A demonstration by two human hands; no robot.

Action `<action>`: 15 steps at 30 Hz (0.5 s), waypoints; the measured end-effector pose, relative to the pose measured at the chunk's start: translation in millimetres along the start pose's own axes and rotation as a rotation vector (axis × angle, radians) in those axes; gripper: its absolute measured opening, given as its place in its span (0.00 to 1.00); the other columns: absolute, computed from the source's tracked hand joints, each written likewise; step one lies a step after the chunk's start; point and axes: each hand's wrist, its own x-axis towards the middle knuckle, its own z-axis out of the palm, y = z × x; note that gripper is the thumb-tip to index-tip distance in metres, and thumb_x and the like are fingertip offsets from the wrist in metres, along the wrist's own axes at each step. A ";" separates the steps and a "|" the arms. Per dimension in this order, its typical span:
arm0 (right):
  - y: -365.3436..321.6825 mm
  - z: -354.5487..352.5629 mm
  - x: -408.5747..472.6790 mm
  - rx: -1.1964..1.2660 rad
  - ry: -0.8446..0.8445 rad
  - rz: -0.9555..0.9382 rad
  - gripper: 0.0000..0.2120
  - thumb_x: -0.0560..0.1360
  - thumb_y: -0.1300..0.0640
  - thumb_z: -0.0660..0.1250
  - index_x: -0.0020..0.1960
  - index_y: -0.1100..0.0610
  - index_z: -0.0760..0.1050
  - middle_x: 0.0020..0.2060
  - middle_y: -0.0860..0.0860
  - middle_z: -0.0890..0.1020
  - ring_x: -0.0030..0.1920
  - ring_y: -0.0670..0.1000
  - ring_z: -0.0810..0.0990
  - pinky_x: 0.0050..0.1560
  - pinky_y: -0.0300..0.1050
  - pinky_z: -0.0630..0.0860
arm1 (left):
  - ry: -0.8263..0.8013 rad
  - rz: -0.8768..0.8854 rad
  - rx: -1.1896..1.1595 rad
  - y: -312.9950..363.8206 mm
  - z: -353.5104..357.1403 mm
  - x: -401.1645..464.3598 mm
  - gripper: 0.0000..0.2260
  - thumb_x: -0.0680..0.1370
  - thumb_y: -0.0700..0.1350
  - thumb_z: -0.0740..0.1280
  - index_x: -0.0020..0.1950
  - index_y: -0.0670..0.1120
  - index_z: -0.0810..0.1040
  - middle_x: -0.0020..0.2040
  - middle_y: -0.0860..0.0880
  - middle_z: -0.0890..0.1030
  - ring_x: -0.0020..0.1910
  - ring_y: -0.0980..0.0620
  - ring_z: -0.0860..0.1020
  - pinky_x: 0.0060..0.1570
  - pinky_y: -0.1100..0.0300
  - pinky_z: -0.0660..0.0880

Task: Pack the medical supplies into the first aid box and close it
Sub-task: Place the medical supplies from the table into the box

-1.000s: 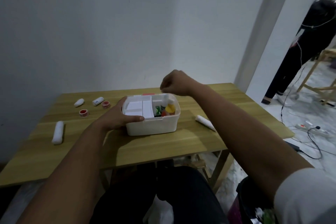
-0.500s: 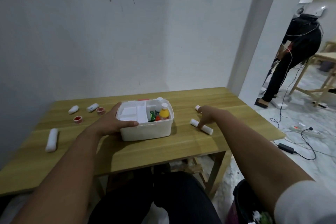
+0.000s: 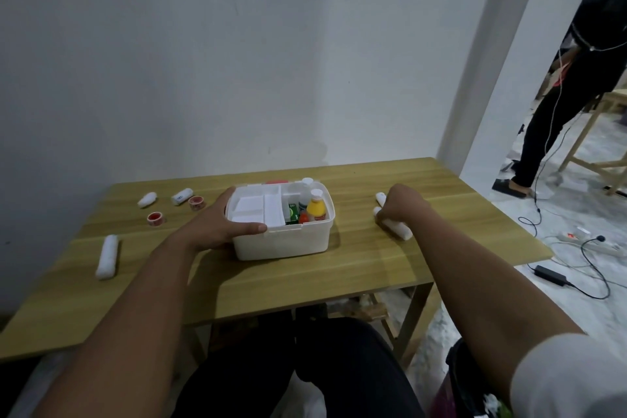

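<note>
The first aid box (image 3: 281, 224), white plastic and without a lid on it, stands near the middle of the wooden table (image 3: 356, 265). Its left part holds a white tray insert (image 3: 252, 210) with shallow compartments. Its right part holds an upright yellow bottle (image 3: 316, 207) with a white cap, a green carton (image 3: 292, 212) and a small red-orange item beside them; a second white-capped bottle (image 3: 307, 181) shows at the far rim.

The left hand (image 3: 220, 224) grips the box's left end: the thumb lies along the near rim and the fingers wrap the far side of that end.

The right hand (image 3: 402, 205) rests on the table to the right of the box, well apart from it. Its fingers are curled down onto a white gauze roll (image 3: 397, 229) lying flat on the table; one end of the roll sticks out toward the camera from under the hand. A second small white roll (image 3: 380, 197) lies just beyond the knuckles.

On the left part of the table lie a long white bandage roll (image 3: 107, 256) near the front, two red tape rolls (image 3: 156, 218) (image 3: 195, 202), and two short white rolls (image 3: 147, 199) (image 3: 181, 196) toward the wall.

At the right, beyond the table, a person in dark clothing (image 3: 570, 78) stands on the floor, where a power strip (image 3: 590, 243) and a black adapter (image 3: 551, 274) with cables lie.
</note>
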 end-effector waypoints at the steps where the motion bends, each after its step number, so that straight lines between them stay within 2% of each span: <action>1: -1.4 -4.0 1.6 0.038 0.000 0.015 0.15 0.68 0.46 0.74 0.36 0.55 0.74 0.34 0.49 0.76 0.38 0.53 0.78 0.42 0.46 0.76 | -0.001 -0.003 0.004 -0.2 0.0 0.3 0.38 0.68 0.56 0.79 0.71 0.64 0.61 0.63 0.61 0.71 0.63 0.52 0.70 0.51 0.53 0.77; 3: -3.9 -11.9 7.3 0.083 0.013 0.027 0.15 0.68 0.47 0.76 0.39 0.59 0.78 0.33 0.50 0.78 0.35 0.51 0.78 0.37 0.45 0.73 | 0.001 -0.006 0.010 -1.1 0.7 1.3 0.37 0.69 0.55 0.79 0.70 0.64 0.60 0.64 0.59 0.69 0.63 0.52 0.69 0.51 0.54 0.76; 7: -8.6 -17.6 17.2 0.120 0.064 0.042 0.18 0.67 0.45 0.77 0.36 0.58 0.75 0.35 0.53 0.80 0.34 0.52 0.78 0.34 0.44 0.72 | 0.010 0.002 0.001 -4.3 1.5 2.7 0.36 0.70 0.54 0.79 0.70 0.65 0.60 0.62 0.62 0.70 0.62 0.53 0.69 0.45 0.57 0.76; 12: -16.6 -6.8 18.6 0.147 0.044 0.098 0.19 0.69 0.46 0.77 0.37 0.57 0.71 0.36 0.53 0.79 0.36 0.54 0.78 0.38 0.45 0.75 | 0.024 0.035 -0.016 -7.6 3.2 5.0 0.33 0.69 0.54 0.80 0.66 0.68 0.64 0.59 0.70 0.70 0.56 0.64 0.72 0.50 0.57 0.76; 15: -21.1 1.4 16.9 0.116 0.043 0.143 0.14 0.65 0.51 0.77 0.38 0.59 0.74 0.37 0.55 0.82 0.38 0.56 0.81 0.36 0.44 0.77 | 0.029 0.042 -0.013 -9.4 2.5 6.7 0.38 0.68 0.54 0.81 0.71 0.65 0.63 0.61 0.69 0.71 0.57 0.66 0.71 0.52 0.56 0.76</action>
